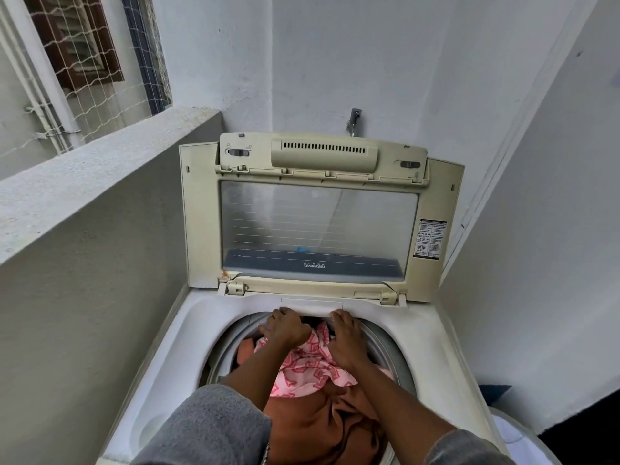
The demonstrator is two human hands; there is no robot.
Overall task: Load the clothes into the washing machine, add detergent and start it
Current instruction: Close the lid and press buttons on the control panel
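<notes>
top-loader shot from above: the cream plastic washing machine (432,333) sits in a corner with its cream lid with the clear window (318,229) standing upright against the wall. the drum is pretty full, with a pink-and-white patterned cloth (308,364) lying on top of a rust-brown garment (315,417) that fills the near side. both arms in grey sleeves (214,427) reach in to the far edge of the drum. the left hand (285,325) is knuckles up with fingers curled down at the pink cloth's edge, tips hidden, so i can't tell if it's actually gripping. the right hand (345,340) lies flat with fingers fairly straight, pressing on the pink cloth. a small metal tap (354,120) sticks out of the wall behind the lid, and there's a netted window (94,62) up left.
</notes>
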